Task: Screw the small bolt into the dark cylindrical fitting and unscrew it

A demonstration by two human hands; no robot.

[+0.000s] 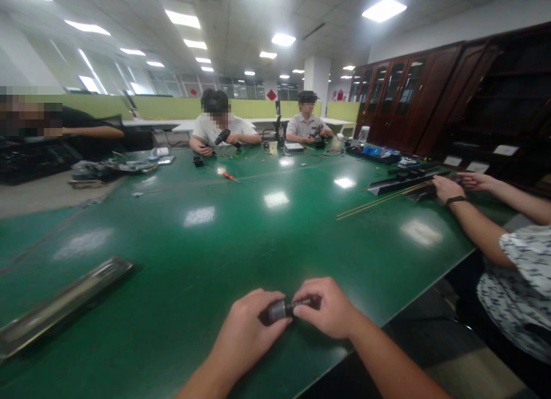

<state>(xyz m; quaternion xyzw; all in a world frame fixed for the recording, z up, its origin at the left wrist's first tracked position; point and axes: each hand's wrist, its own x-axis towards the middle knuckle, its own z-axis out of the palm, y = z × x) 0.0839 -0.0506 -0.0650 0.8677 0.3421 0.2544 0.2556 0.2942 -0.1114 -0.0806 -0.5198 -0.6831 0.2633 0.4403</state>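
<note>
Close to the table's near edge, both my hands meet on a short dark cylindrical piece [278, 312]. My left hand [247, 321] wraps around its thicker grey-black body, thumb and fingers closed. At its right end, my right hand [329, 308] pinches a thin dark rod-like part [303, 302] between thumb and fingers. The two parts line up end to end; my fingertips hide whether they are joined. Blur and small size keep me from telling its exact kind. Beneath lies the shiny green tabletop [193, 284].
A long, clear-covered case [64, 301] lies at the left. Beyond it is an orange screwdriver [230, 177]. On the right, a person's hand [447, 189] is by thin brass-coloured rods [379, 201] and dark metal channels [400, 181]. Two people across hold power drills [222, 136].
</note>
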